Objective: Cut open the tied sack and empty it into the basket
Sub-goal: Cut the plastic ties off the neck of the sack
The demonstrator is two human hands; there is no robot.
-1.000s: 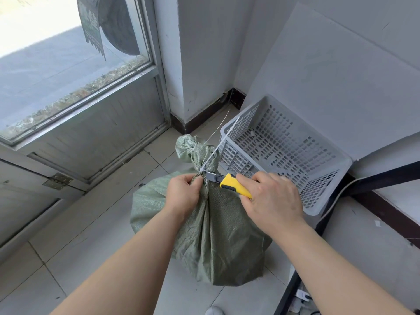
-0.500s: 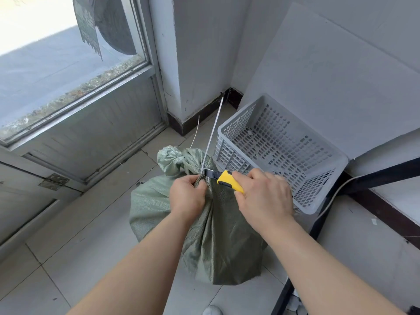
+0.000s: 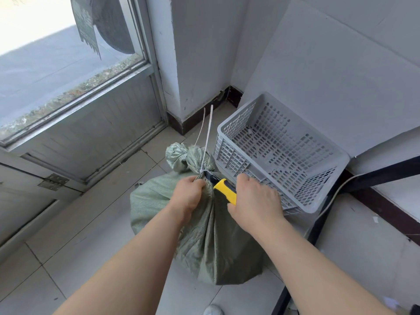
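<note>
A green woven sack (image 3: 211, 242) stands on the tiled floor, its neck bunched and bound by a white zip tie (image 3: 207, 137) whose tail points up and away. My left hand (image 3: 188, 196) grips the neck just below the tie. My right hand (image 3: 255, 204) holds a yellow utility knife (image 3: 223, 192), its blade tip against the tie at the neck. The grey perforated plastic basket (image 3: 327, 201) sits empty on the floor right of the sack, touching it.
A glass door with a metal frame (image 3: 95, 123) fills the left side. A white wall corner with dark skirting (image 3: 193, 119) stands behind the sack. A black metal frame (image 3: 322, 221) and a white cable (image 3: 334, 196) lie to the right.
The sack's tied top has tipped to the left and the zip tie tail has swung from leaning right to nearly upright. Both hands stay at the neck with the knife at the tie.
</note>
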